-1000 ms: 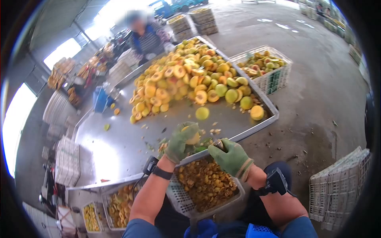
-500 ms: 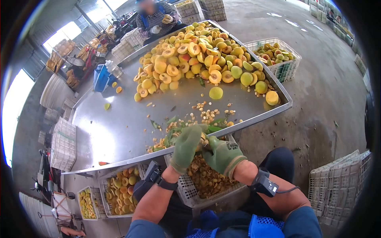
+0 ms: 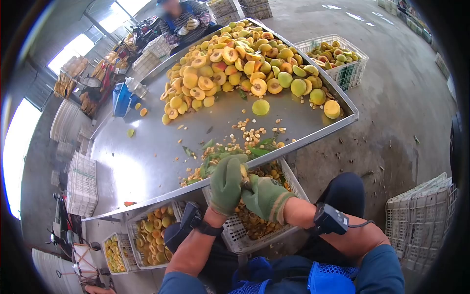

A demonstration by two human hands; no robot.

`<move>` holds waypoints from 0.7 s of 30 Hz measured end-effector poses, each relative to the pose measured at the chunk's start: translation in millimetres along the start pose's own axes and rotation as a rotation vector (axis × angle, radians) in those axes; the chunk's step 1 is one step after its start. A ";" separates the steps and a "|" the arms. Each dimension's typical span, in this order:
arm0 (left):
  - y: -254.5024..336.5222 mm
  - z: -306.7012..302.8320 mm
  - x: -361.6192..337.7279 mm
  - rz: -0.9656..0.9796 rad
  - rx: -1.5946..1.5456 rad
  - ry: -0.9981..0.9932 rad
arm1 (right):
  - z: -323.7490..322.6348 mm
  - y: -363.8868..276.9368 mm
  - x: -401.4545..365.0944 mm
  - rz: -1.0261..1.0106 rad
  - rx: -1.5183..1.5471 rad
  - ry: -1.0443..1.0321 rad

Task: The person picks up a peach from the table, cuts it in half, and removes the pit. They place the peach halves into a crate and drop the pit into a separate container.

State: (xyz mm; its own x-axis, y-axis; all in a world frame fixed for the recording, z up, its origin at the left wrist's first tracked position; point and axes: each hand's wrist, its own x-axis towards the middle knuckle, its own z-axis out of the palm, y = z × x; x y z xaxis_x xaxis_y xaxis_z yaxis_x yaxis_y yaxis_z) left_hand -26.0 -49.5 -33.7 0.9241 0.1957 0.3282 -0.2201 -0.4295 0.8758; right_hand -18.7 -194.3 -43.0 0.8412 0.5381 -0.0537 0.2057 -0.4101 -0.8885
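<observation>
My left hand (image 3: 227,183), in a green work glove, is closed around a yellow piece of peach (image 3: 244,171), mostly hidden by the fingers. My right hand (image 3: 267,197), gloved the same way, is closed and presses against the left one. A small dark bit shows between the gloves, but I cannot make out what the right hand grips. Both hands are over the near edge of the metal table (image 3: 161,169), above a crate (image 3: 237,243) of pits and scraps. Loose pits (image 3: 252,134) and green leaves (image 3: 259,151) lie just beyond the hands.
A large heap of halved and whole peaches (image 3: 230,63) covers the table's far side. Crates of peaches stand at the right (image 3: 352,73) and lower left (image 3: 152,264). Stacked crates (image 3: 418,220) are at the right. Another person (image 3: 183,24) in gloves sits across the table.
My right hand has shifted left, closer against my left hand, and its wrist has turned. The view has moved slightly. Across the table, the other person's hands have come together.
</observation>
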 end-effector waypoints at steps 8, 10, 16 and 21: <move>-4.3 13.4 -2.0 -0.038 -0.147 -0.036 | -45.9 -3.8 2.8 0.107 -0.032 -0.260; -10.3 15.8 -1.3 -0.056 -0.110 -0.063 | -34.6 4.8 -1.4 0.009 -0.219 -0.112; -16.0 16.0 -4.3 -0.013 -0.086 -0.075 | -31.3 16.4 4.0 -0.100 0.035 -0.180; -2.1 7.3 -6.7 0.103 -0.056 -0.061 | -65.4 1.2 10.9 0.366 0.640 -0.697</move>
State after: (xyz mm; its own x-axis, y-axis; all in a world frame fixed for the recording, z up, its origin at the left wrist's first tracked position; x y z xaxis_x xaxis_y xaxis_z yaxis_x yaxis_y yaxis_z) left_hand -29.5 -56.3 -40.3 0.9127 0.0980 0.3967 -0.3303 -0.3947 0.8574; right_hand 23.4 -237.1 -14.9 0.2777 0.8522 -0.4434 -0.4845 -0.2743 -0.8307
